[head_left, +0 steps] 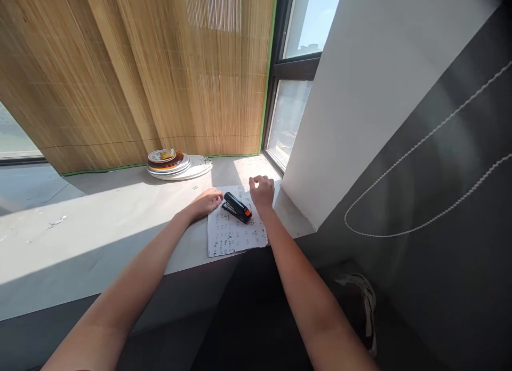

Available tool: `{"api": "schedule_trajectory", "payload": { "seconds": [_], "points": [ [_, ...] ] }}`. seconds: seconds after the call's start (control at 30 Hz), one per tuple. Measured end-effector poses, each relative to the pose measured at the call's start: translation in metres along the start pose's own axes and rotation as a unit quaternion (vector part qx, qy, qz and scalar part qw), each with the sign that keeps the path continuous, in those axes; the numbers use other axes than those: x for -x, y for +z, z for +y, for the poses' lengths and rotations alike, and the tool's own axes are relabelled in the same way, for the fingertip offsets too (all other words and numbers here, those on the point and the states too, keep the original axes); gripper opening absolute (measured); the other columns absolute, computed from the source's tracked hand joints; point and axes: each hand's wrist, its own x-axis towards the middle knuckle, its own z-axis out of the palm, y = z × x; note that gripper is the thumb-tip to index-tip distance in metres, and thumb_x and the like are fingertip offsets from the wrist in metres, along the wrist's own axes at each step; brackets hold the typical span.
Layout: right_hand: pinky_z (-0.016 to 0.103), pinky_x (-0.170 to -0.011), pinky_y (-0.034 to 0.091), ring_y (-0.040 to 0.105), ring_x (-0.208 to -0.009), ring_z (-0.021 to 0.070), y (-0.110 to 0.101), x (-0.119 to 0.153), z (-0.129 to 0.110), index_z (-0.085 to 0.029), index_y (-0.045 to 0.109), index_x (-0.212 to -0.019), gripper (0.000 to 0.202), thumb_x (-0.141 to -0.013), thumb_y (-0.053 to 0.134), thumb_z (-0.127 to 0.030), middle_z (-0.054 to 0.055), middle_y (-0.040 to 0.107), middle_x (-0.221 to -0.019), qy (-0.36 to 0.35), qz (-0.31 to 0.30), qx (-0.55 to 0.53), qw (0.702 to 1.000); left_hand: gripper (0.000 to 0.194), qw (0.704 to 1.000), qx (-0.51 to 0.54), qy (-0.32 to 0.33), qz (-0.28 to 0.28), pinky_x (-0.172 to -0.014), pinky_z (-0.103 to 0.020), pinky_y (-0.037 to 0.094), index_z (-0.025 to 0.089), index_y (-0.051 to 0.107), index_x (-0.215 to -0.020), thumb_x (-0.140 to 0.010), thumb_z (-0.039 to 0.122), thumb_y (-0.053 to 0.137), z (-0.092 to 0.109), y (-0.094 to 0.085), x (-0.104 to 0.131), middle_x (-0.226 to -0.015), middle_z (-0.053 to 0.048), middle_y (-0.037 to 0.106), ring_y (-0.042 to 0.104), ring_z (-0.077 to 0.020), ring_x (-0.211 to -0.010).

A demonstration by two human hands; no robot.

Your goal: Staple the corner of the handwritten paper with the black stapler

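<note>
A black stapler (237, 207) with an orange-red end lies slantwise on a sheet of white paper (228, 236) covered in handwriting. My left hand (206, 202) rests at the paper's upper left edge, just left of the stapler, its fingers pointing toward it. Over the paper's upper right corner is my right hand (262, 191), raised a little with the fingers bent. Whether its fingertips hold anything is too small to tell. The stapler is apart from my right hand.
A stack of plates (170, 164) stands on the ledge (120, 216) before a bamboo blind (160, 67). Small white scraps (58, 222) lie at the left. A window (290, 110) and a white wall (352, 94) rise at the right, with a hanging beaded cord (400, 233).
</note>
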Motion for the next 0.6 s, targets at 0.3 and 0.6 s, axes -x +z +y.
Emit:
{"api": "schedule_trajectory", "payload": {
  "seconds": [0.3, 0.6],
  "points": [
    [0.057, -0.107, 0.051, 0.044, -0.150, 0.0480, -0.005, 0.053, -0.025, -0.019, 0.052, -0.158, 0.088, -0.087, 0.085, -0.059, 0.026, 0.052, -0.159, 0.105, -0.140, 0.020, 0.984, 0.019, 0.990, -0.060, -0.060, 0.113, -0.093, -0.040, 0.056, 0.023, 0.074, -0.094, -0.095, 0.019, 0.056, 0.029, 0.006, 0.022, -0.096, -0.008, 0.071, 0.068, -0.0279, -0.099],
    [0.033, -0.105, 0.051, 0.070, -0.125, 0.0273, 0.003, 0.045, 0.011, -0.020, 0.080, -0.126, 0.032, -0.096, 0.070, -0.015, 0.011, 0.079, -0.129, -0.116, -0.112, -0.069, 0.984, 0.019, 0.977, 0.014, -0.132, 0.168, -0.108, -0.050, 0.055, 0.020, 0.074, -0.100, -0.083, 0.014, 0.069, 0.056, 0.033, 0.044, -0.113, -0.012, 0.075, 0.069, -0.0315, -0.113]
  ]
}}
